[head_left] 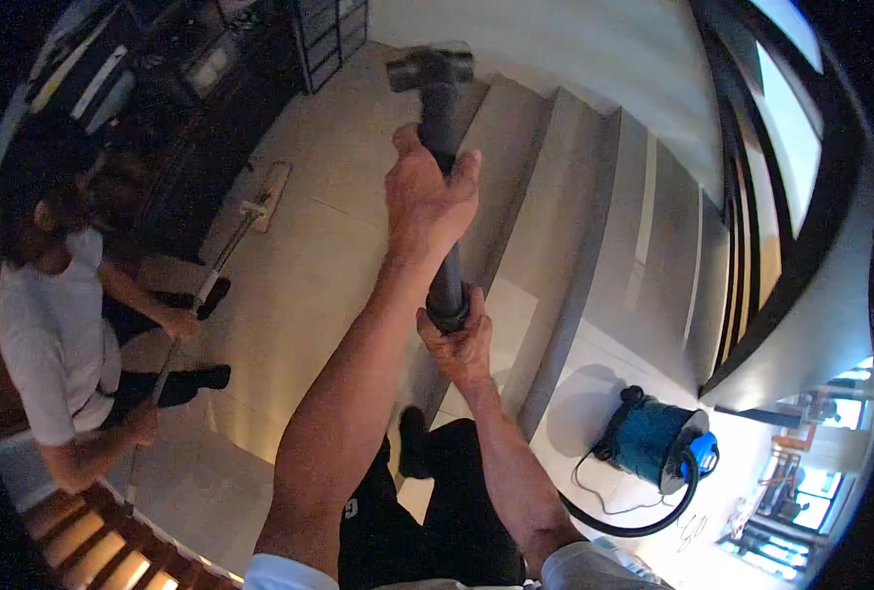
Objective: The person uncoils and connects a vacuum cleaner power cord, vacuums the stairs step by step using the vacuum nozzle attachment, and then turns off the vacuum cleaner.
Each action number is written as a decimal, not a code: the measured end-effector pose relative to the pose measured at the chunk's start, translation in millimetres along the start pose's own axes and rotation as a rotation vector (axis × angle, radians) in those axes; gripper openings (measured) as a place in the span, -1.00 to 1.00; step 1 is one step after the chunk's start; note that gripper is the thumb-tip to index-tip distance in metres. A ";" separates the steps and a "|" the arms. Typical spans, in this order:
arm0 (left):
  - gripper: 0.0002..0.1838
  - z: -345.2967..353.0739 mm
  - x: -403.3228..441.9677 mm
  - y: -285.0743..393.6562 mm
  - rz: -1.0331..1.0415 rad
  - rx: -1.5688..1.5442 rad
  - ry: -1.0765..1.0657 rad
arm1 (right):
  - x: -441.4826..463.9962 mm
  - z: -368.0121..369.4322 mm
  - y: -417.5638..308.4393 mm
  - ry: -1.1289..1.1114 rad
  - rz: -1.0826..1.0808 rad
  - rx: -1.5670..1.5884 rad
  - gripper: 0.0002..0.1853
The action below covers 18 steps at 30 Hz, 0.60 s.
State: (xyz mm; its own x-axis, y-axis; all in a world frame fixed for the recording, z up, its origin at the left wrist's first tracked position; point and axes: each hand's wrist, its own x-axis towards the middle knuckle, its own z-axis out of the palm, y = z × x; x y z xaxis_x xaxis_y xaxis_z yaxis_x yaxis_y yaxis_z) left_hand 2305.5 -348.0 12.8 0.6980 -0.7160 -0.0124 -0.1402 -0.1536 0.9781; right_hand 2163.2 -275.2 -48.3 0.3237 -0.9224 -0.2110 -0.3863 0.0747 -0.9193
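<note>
The left hand (429, 205) is closed around the upper stretch of a dark vacuum wand (447, 280), its thumb on one side of the tube and fingers on the other. The right hand (464, 346) wraps the wand's near end, fingers curled about the collar. The wand's wide head (429, 68) lies beyond the left hand, somewhat blurred. Right of the wand run broad steps (555, 221); farther right and nearer stands a blue-green canister (643, 440) with a black hose (619, 531). Well left of the wand, a co-worker (58, 315) in white grips a mop pole (210, 280) with both hands.
</note>
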 end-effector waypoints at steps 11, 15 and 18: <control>-0.37 137.2 97.7 -197.3 0.051 0.046 -0.104 | 160.2 13.1 153.8 0.067 -0.013 -0.172 -0.43; -0.45 220.1 161.2 -257.9 -0.292 -0.074 -0.321 | 247.8 13.2 218.7 0.021 0.154 0.037 -0.33; -0.52 281.9 197.4 -297.1 -0.344 -0.066 -0.397 | 298.0 -1.5 256.9 0.022 0.273 0.111 -0.36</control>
State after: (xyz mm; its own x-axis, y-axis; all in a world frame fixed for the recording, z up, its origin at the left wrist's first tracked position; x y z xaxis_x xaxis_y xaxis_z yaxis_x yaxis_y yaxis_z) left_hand 2286.9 -635.6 -338.7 0.3744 -0.8367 -0.3997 0.1035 -0.3907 0.9147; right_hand 2159.1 -531.5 -346.9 0.2010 -0.8703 -0.4496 -0.3594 0.3614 -0.8604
